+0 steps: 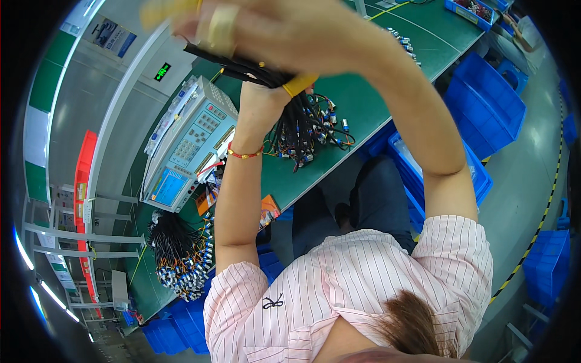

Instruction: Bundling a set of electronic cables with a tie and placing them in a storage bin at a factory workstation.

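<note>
My left hand, with a red beaded bracelet at its wrist, is closed round a thick bundle of black cables. Small silver-and-blue parts with coloured wires hang from the bundle over the green table. A yellow band shows on the bundle beside my left hand. Smeared by motion, my right hand crosses above the bundle, with a pale gold band on one finger. At its fingertips is a blurred yellow strip that looks like tape; the grip itself is hard to make out.
On the green table, a grey bench meter with a screen stands left of my arm. A second cable bundle lies near the table's left end. Blue bins stand at right, a small parts tray at the far end.
</note>
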A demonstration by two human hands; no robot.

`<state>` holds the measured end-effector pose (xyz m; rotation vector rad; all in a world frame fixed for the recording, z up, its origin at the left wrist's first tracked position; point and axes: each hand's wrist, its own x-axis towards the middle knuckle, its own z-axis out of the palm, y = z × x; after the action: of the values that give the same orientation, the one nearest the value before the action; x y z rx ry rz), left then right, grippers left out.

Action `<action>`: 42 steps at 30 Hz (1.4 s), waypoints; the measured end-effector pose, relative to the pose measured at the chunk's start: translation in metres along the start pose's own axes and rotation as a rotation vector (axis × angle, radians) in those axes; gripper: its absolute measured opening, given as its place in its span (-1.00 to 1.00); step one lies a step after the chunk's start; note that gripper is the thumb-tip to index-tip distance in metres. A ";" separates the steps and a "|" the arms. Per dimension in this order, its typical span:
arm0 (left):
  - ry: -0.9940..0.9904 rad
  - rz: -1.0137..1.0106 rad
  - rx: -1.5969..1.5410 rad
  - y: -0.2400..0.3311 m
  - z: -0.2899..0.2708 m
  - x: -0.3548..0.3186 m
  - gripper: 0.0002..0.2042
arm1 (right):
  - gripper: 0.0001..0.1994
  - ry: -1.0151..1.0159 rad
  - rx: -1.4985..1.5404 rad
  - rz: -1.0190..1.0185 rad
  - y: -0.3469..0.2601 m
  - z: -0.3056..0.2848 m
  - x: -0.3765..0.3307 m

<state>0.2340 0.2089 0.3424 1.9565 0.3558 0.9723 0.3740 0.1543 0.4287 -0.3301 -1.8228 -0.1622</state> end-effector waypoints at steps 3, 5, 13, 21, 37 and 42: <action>0.349 0.093 -0.058 -0.006 0.015 -0.002 -0.91 | -0.67 -0.193 -0.486 0.009 -0.003 0.013 -0.016; 0.345 -0.003 -0.252 -0.006 0.017 -0.003 -0.81 | -0.68 -0.290 -0.575 -0.019 0.000 -0.009 -0.024; 0.256 0.444 0.828 -0.037 -0.015 -0.028 -0.65 | -0.76 -0.168 -0.653 -0.133 -0.022 0.039 -0.012; 0.185 0.006 -0.020 0.000 -0.008 -0.020 -0.85 | -0.63 0.210 -0.170 -0.028 -0.042 -0.018 0.013; 0.069 0.096 0.433 -0.001 -0.008 -0.028 -0.75 | -0.45 -0.305 0.499 0.365 0.030 0.002 0.010; 0.119 -0.073 0.130 0.000 -0.018 -0.031 -0.80 | -0.43 -0.270 0.666 0.635 0.015 0.007 -0.021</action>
<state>0.2006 0.2014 0.3325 1.9919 0.5668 1.0425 0.3772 0.1671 0.4053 -0.4450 -1.8266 0.9466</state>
